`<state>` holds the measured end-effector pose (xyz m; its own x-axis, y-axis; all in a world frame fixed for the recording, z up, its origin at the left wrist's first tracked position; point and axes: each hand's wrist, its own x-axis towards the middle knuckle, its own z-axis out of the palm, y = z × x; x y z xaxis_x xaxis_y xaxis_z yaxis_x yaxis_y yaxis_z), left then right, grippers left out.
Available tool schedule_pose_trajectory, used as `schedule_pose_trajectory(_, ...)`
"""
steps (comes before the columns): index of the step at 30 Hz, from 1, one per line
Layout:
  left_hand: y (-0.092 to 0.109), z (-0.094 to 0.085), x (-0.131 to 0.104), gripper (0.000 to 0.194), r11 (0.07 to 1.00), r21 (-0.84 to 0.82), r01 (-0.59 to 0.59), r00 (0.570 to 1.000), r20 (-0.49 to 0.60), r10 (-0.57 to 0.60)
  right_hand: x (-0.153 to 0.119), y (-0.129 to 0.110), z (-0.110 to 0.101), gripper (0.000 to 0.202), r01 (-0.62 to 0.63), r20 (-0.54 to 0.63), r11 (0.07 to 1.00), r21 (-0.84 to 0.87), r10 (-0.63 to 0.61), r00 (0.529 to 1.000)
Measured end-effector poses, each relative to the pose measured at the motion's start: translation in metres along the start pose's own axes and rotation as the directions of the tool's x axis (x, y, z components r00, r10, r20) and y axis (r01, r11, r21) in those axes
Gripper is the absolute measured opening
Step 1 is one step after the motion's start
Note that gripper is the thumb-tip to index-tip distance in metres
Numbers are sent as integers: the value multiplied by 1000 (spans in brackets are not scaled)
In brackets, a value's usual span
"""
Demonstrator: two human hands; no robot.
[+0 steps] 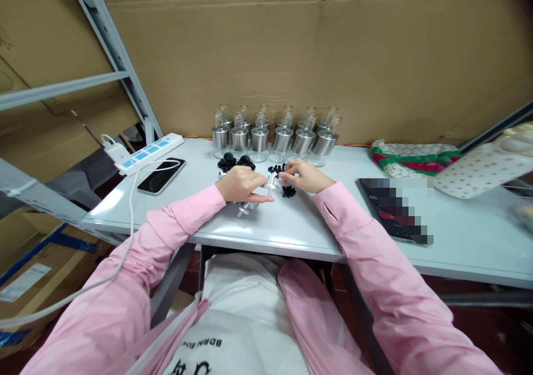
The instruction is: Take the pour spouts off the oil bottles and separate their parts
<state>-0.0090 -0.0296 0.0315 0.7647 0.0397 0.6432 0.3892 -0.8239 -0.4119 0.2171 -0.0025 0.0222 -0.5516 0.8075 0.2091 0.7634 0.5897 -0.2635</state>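
Between the thumb and fingers of my left hand (240, 185) is a whitish, see-through plastic spout (271, 184), held just above the table. My right hand (307, 176) is close beside it, fingertips pinched together near the spout's right side; what they hold is too small to make out. Small black pieces (288, 191) lie in little heaps under and beside the right fingers. Behind my left hand is a pile of black round parts (228, 163). More whitish plastic pieces (244, 210) lie partly hidden under the left hand.
Several glass bottles with metal sleeves (260, 140) stand in two rows at the back, before a cardboard wall (283, 47). A phone (161, 176) and a power strip (150, 153) with a white cable lie left. To the right are a dark flat item (387, 211) and a patterned bag (403, 158).
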Motion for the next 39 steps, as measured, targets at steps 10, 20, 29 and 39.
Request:
schedule_pose_trajectory(10, 0, 0, 0, 43, 1000, -9, -10, 998, -66, 9, 1, 8, 0, 27, -33, -37, 999, -38, 32, 999)
schedule_pose_trajectory(20, 0, -1, 1, 44, 1000, 1, -16, 998, -63, 16, 2, 22, 7, 17, -117, -17, 981, -152, 116, 993)
schedule_pose_trajectory(29, 0, -2, 1, 45, 1000, 17, -11, 1000, -16, 11, 2, 27, 7, 12, -136, -50, 975, -175, 130, 990)
schedule_pose_trajectory(39, 0, -1, 1, 43, 1000, 9, -14, 999, -37, 14, 2, 33, 7, 13, -85, 7, 987, -139, 87, 996)
